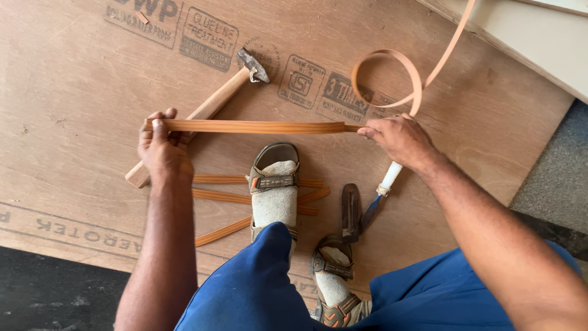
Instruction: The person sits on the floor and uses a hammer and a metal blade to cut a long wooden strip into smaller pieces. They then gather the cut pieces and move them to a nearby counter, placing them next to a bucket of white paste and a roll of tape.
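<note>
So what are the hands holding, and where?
A long orange strip: left hand grips its left end, right hand pinches it where it starts to curl.

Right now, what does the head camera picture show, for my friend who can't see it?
Two hands, left hand and right hand, hold an orange strip stretched flat above a plywood sheet. A hammer lies behind it, and a sandalled foot rests on cut strips.
</note>
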`<state>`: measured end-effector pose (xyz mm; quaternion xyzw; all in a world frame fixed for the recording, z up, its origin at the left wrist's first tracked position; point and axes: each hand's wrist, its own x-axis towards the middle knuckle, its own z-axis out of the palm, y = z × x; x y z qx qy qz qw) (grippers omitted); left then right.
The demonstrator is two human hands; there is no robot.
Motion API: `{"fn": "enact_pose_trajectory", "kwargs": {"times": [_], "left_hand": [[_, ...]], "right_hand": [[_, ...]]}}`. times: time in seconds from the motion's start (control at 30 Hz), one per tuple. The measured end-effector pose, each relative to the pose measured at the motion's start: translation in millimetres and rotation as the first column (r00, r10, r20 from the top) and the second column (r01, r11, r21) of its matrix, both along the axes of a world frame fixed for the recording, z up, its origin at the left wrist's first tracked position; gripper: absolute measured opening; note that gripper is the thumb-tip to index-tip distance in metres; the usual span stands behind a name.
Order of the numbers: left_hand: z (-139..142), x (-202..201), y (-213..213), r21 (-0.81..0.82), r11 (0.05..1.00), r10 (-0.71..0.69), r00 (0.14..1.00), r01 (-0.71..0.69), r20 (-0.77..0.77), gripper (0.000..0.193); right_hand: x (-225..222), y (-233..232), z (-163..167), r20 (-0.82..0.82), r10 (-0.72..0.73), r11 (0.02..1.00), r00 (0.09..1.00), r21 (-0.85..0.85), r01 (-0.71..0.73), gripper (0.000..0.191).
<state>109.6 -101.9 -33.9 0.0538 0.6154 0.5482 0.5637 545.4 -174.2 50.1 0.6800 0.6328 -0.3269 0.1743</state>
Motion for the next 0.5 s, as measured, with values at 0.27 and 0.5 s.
{"fn": "enact_pose_trajectory", "kwargs": {"times": [0.27,0.5], "left_hand": [[-5,-8,-1,0.085,0.996,-0.03,0.998,0.026,0.048,0.014],[-8,-7,-2,0.081,0.996,-0.038,0.997,0.033,0.06,0.011]], "right_hand": [[-7,4,10,-0.279,-0.117,0.989,0.953,-0.119,0.086,0.038],[-55,2,8,-0.313,-0.015,0.994,0.95,-0.112,-0.021,0.055]]}}
